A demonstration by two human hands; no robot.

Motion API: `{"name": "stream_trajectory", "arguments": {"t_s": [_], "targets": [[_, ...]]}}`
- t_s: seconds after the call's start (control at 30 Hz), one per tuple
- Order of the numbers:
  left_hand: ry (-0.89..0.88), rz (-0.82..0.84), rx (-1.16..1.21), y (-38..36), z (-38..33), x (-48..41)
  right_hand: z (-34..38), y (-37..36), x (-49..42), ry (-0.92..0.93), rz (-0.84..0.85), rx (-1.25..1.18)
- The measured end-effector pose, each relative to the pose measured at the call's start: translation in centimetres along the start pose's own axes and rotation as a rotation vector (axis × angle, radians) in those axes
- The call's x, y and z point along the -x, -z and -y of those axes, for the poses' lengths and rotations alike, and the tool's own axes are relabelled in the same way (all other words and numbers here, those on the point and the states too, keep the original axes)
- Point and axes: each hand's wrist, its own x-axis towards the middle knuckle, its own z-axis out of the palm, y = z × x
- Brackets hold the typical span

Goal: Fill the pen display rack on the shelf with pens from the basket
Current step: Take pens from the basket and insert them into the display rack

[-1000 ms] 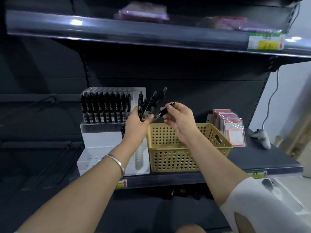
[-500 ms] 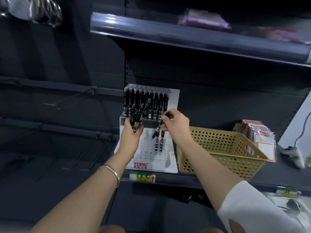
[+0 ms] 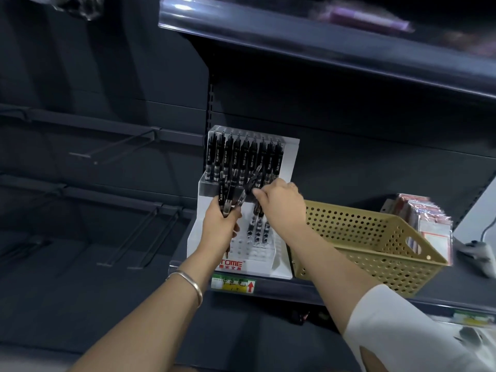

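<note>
A white tiered pen display rack [image 3: 280, 260] stands on the dark shelf, its back tier filled with several black pens [image 3: 243, 159]. A few pens stand in the lower front tier [image 3: 259, 229]. My left hand [image 3: 220, 229] grips a bundle of black pens [image 3: 228, 196] in front of the rack. My right hand [image 3: 281, 204] pinches a single black pen [image 3: 259, 209] and holds it tip down over the front tier. The yellow perforated basket [image 3: 367, 247] sits just right of the rack; its contents are hidden.
Packets of red-edged cards [image 3: 421, 218] stand behind the basket at the right. A white object with a cable [image 3: 476, 252] lies at the far right. An upper shelf [image 3: 322, 41] overhangs. Bare metal hooks [image 3: 145, 232] stick out at the left. A price label [image 3: 232, 284] sits on the shelf edge.
Both hands have moved from above the basket to the rack. My right hand has lowered its single pen toward the front tier. The camera has turned left.
</note>
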Motion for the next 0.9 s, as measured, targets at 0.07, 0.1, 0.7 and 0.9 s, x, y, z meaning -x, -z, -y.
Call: {"name": "stream_trajectory", "arguments": {"t_s": [0.07,0.1,0.7,0.9], "targets": [[0.008,0.002,0.021,-0.1,0.2,-0.1,0.0,-0.2,-0.4,0.009,-0.01,0.08],[0.015,0.003,0.033,-0.2,0.3,-0.2,0.0,-0.2,-0.6,-0.001,-0.015,0.084],[0.029,0.021,0.089,-0.7,2.1,-1.0,-0.4,-1.8,-1.0,-0.085,0.023,-0.172],[0.099,0.072,0.041,-0.3,2.1,-1.1,-0.2,-1.3,-0.4,-0.136,-0.06,-0.383]]}}
